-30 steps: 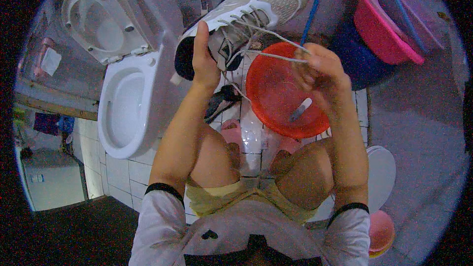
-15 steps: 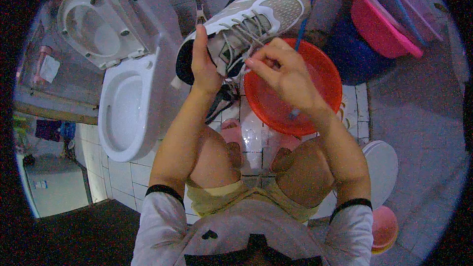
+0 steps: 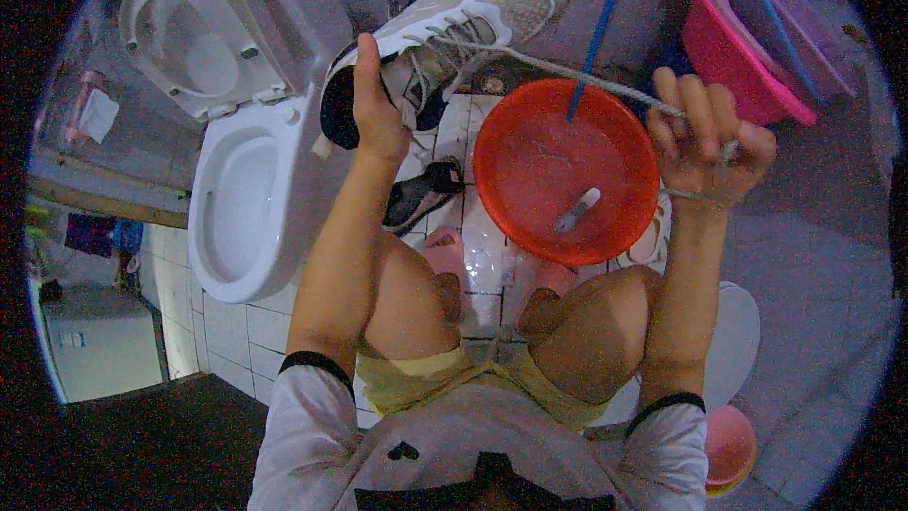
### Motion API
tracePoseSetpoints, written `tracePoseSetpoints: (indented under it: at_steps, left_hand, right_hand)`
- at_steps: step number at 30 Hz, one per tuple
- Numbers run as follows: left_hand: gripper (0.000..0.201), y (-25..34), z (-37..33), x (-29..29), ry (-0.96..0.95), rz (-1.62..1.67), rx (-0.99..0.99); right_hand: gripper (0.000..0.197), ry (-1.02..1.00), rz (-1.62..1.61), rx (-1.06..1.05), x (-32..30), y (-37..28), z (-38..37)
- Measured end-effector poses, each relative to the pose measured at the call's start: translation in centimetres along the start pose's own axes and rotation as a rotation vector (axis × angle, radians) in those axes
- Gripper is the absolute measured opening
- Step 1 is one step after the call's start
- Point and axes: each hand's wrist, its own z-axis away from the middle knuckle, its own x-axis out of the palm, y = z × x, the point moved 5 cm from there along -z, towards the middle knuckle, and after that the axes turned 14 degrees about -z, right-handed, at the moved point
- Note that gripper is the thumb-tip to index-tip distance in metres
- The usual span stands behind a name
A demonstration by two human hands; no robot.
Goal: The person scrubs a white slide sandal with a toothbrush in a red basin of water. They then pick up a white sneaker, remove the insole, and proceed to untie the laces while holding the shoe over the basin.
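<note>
My left hand (image 3: pixel 375 109) grips the heel of a white and grey sneaker (image 3: pixel 445 24), held up above the tiled floor with its toe pointing right. My right hand (image 3: pixel 705 142) is closed around the sneaker's white shoelace (image 3: pixel 577 76), which runs taut from the eyelets across to my fist. Below the lace sits a red round basin (image 3: pixel 567 170) with a small brush (image 3: pixel 577 210) lying in it. My bare knees show beneath both arms.
A white toilet (image 3: pixel 241 208) with raised lid stands at the left. A black sandal (image 3: pixel 421 194) lies on the tiles beside it. Pink and blue tubs (image 3: pixel 747 47) are stacked at the upper right, and a blue pole (image 3: pixel 596 33) leans there. A white stool edge (image 3: pixel 738 341) is at my right.
My right hand moved from the sneaker's tongue out to the right, drawing the shoelace out long and taut. The left hand kept hold of the sneaker's heel.
</note>
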Motion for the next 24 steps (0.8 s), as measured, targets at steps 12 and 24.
tracePoseSetpoints:
  at_steps: [12,24]
  left_hand:
    - [0.071,-2.7,4.8,3.6,-0.402,-0.378,-0.133]
    - [0.042,-2.1,2.3,3.0,-0.120,-0.087,-0.146]
  right_hand:
    - [0.017,0.084,1.454,-0.295,2.6,7.1,-0.9]
    - [0.017,0.285,1.278,0.099,0.0,5.9,-0.3]
